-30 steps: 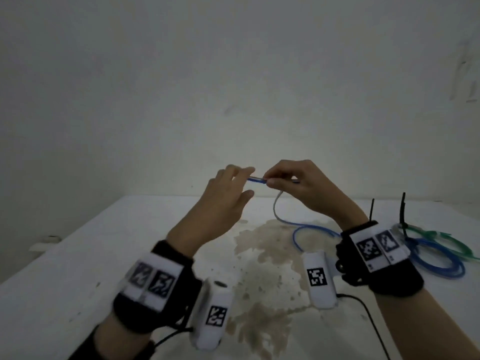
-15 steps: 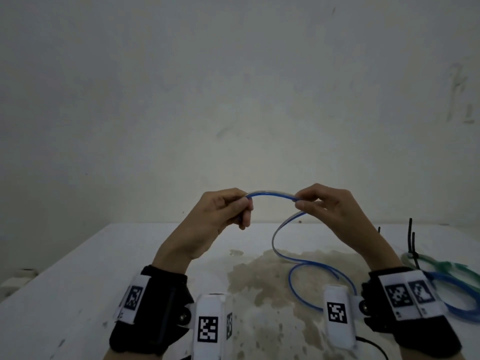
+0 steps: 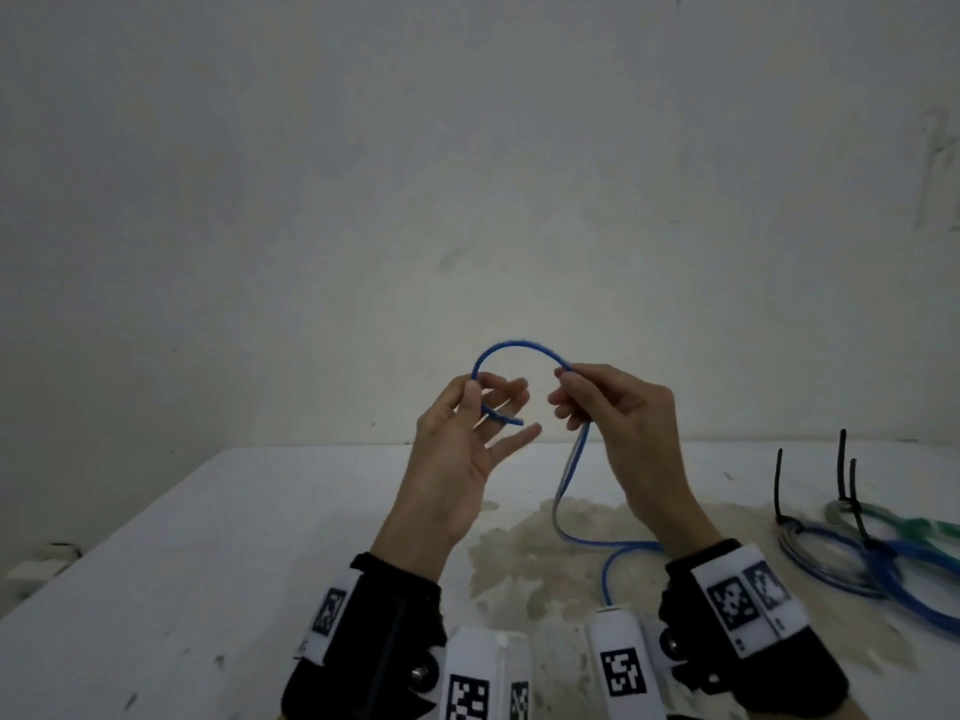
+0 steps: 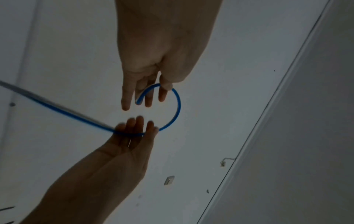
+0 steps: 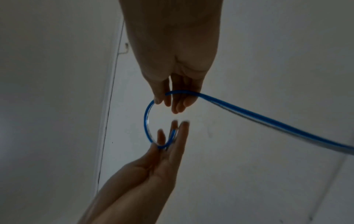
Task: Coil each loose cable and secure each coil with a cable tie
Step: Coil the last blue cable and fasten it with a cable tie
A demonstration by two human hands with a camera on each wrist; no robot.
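Note:
A loose blue cable [image 3: 514, 346] arches between my two raised hands above the white table [image 3: 208, 563]. My left hand [image 3: 480, 407] pinches the cable near its free end between thumb and forefinger, the other fingers spread. My right hand [image 3: 571, 392] pinches the cable further along, and the rest hangs down to the table in a loose curve [image 3: 563, 511]. The left wrist view has the blue cable [image 4: 177, 106] curving from the left hand [image 4: 151, 94] to the right hand [image 4: 138, 128]. From the right wrist, the blue cable [image 5: 147, 121] forms a half ring between both hands.
At the table's right lie coiled cables: a blue coil [image 3: 904, 569] and a green coil [image 3: 914, 524], each bound with black cable ties [image 3: 844, 465] that stick up. A brown stain [image 3: 545, 563] marks the table's middle. A pale wall stands behind.
Both hands have risen and the cable between them has bent from a short flat span into a tall arch. The left hand's fingers have spread out.

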